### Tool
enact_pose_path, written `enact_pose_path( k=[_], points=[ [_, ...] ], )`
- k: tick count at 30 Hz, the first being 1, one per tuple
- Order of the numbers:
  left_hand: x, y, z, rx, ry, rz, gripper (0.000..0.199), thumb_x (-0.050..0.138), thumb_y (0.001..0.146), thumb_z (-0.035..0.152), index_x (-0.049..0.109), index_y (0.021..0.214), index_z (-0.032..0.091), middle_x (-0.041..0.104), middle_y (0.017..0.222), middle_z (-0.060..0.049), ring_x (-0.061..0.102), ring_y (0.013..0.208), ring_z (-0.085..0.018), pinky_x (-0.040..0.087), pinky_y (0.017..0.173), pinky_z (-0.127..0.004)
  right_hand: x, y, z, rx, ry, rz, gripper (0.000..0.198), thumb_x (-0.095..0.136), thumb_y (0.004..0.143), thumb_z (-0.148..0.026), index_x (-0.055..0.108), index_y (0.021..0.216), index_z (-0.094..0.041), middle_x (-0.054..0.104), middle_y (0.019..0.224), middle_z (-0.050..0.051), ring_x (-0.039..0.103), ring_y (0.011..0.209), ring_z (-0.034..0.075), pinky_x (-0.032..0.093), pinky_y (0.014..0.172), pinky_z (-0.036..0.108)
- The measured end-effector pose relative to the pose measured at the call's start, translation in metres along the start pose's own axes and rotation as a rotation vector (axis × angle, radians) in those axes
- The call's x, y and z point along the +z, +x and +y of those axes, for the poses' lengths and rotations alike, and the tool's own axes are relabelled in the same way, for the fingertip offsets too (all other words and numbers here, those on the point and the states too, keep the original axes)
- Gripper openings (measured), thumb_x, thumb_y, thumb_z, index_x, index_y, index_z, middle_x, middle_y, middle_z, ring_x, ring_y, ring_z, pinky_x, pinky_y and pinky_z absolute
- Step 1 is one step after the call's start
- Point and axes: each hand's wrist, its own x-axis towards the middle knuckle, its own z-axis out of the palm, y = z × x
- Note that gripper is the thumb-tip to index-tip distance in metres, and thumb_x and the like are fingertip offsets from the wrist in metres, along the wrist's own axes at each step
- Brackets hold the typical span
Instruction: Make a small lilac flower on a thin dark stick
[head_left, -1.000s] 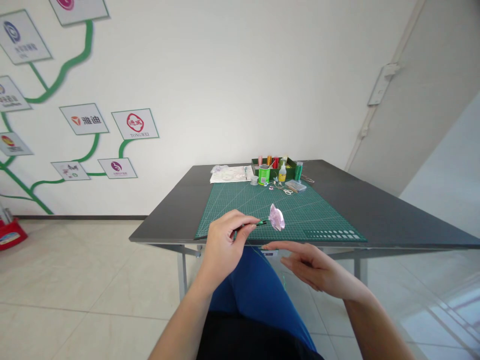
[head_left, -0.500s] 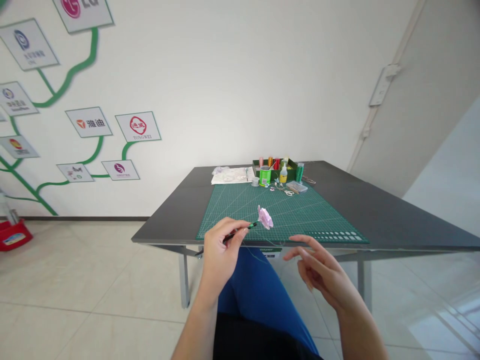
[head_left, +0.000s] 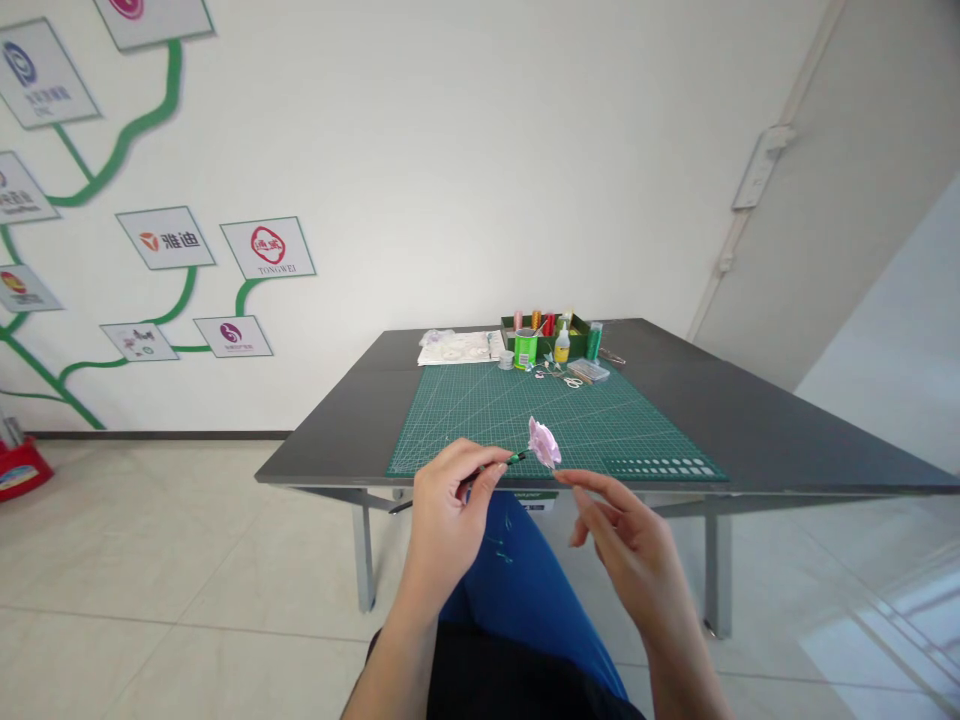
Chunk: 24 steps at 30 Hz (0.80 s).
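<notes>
A pale lilac artificial flower (head_left: 545, 444) points to the right on a dark stem (head_left: 403, 507) with green wrapping close under the bloom. My left hand (head_left: 454, 500) pinches this stem between thumb and fingers, a little above the table's front edge. My right hand (head_left: 619, 520) is just right of the flower, its index finger stretched out with the tip at the lower petals; whether it touches them I cannot tell. The other fingers are loosely curled and apart, with nothing seen in them. Fine green threads (head_left: 504, 545) lie on the blue trousers below.
A green cutting mat (head_left: 465, 410) covers the middle of the dark table (head_left: 330, 420). At its back stand a green box (head_left: 577, 340) of thread spools, a bright green can (head_left: 526, 349), a glue bottle (head_left: 562, 346), scissors (head_left: 573, 382), a clear case (head_left: 589, 371) and white sheets (head_left: 459, 348).
My right hand has moved left, bringing its index fingertip to the flower. The flower and my left hand have shifted slightly right. The thread that trailed near the right fingers now lies on the trousers.
</notes>
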Motion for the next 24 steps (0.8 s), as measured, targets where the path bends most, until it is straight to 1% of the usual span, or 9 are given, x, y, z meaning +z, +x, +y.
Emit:
enact_pose_path(
  k=[2,4,6,9,10,12,14,16,24],
  points=[
    [0.001,-0.002,0.002,0.007,-0.008,-0.010,0.017,0.063,0.096,0.015,0.079,0.095,0.021,0.071,0.084,-0.001,0.064,0.076,-0.012,0.046,0.069,-0.022,0.015,-0.005,-0.008,-0.017,0.093,-0.134,0.046,0.062,0.096,-0.050,0.068,0.125,-0.015,0.063,0.057,0.001,0.046,0.044,0.010,0.029,0.040,0.021],
    [0.001,-0.003,0.003,0.014,-0.016,-0.016,0.017,0.063,0.095,0.015,0.079,0.095,0.021,0.071,0.085,-0.001,0.065,0.078,-0.012,0.048,0.071,-0.022,0.029,-0.008,-0.013,-0.020,0.194,-0.231,0.048,0.063,0.095,-0.048,0.065,0.131,-0.016,0.069,0.067,0.004,0.052,0.047,0.011,0.029,0.038,0.021],
    [0.001,-0.004,0.004,0.024,-0.018,-0.021,0.017,0.063,0.095,0.014,0.079,0.095,0.020,0.072,0.086,-0.002,0.066,0.079,-0.012,0.049,0.072,-0.022,0.039,-0.009,-0.016,-0.013,0.286,-0.271,0.051,0.066,0.094,-0.048,0.062,0.134,-0.017,0.074,0.084,0.009,0.055,0.047,0.010,0.027,0.035,0.020],
    [0.001,-0.005,0.004,0.041,-0.018,-0.022,0.017,0.064,0.095,0.013,0.079,0.095,0.020,0.073,0.085,-0.002,0.067,0.078,-0.013,0.050,0.071,-0.022,0.047,-0.010,-0.017,-0.013,0.382,-0.257,0.050,0.068,0.092,-0.049,0.062,0.132,-0.020,0.074,0.102,0.012,0.060,0.049,0.010,0.027,0.033,0.018],
    [0.000,-0.005,0.003,0.043,-0.018,-0.022,0.017,0.064,0.094,0.012,0.079,0.095,0.020,0.073,0.085,-0.002,0.067,0.078,-0.013,0.050,0.071,-0.022,0.048,-0.010,-0.016,-0.016,0.402,-0.250,0.050,0.069,0.091,-0.049,0.062,0.131,-0.020,0.073,0.099,0.011,0.061,0.049,0.010,0.028,0.033,0.018],
    [0.000,-0.005,0.003,0.045,-0.011,-0.020,0.016,0.064,0.094,0.013,0.079,0.095,0.019,0.073,0.085,-0.003,0.067,0.078,-0.013,0.050,0.071,-0.022,0.048,-0.011,-0.016,-0.011,0.409,-0.232,0.048,0.068,0.092,-0.048,0.063,0.130,-0.019,0.071,0.081,0.005,0.058,0.046,0.010,0.029,0.033,0.017],
    [0.000,-0.006,0.003,0.046,-0.002,-0.018,0.016,0.064,0.095,0.014,0.079,0.095,0.019,0.073,0.085,-0.003,0.067,0.078,-0.013,0.051,0.072,-0.022,0.046,-0.011,-0.015,-0.012,0.383,-0.200,0.045,0.066,0.094,-0.046,0.065,0.128,-0.017,0.060,0.060,-0.003,0.050,0.041,0.008,0.031,0.035,0.017],
    [0.001,-0.006,0.003,0.049,0.007,-0.016,0.016,0.064,0.095,0.015,0.079,0.095,0.019,0.073,0.086,-0.003,0.067,0.078,-0.013,0.051,0.071,-0.022,0.043,-0.011,-0.014,-0.031,0.347,-0.164,0.042,0.063,0.097,-0.045,0.067,0.126,-0.014,0.049,0.049,-0.008,0.043,0.037,0.007,0.032,0.038,0.017],
    [0.003,-0.004,0.003,0.088,0.046,-0.033,0.017,0.063,0.096,0.013,0.078,0.097,0.020,0.073,0.087,-0.003,0.068,0.079,-0.013,0.051,0.072,-0.022,0.035,-0.014,-0.014,-0.058,0.253,-0.181,0.047,0.059,0.098,-0.046,0.066,0.131,-0.012,0.044,0.047,-0.008,0.037,0.038,0.007,0.030,0.039,0.020]
  ],
)
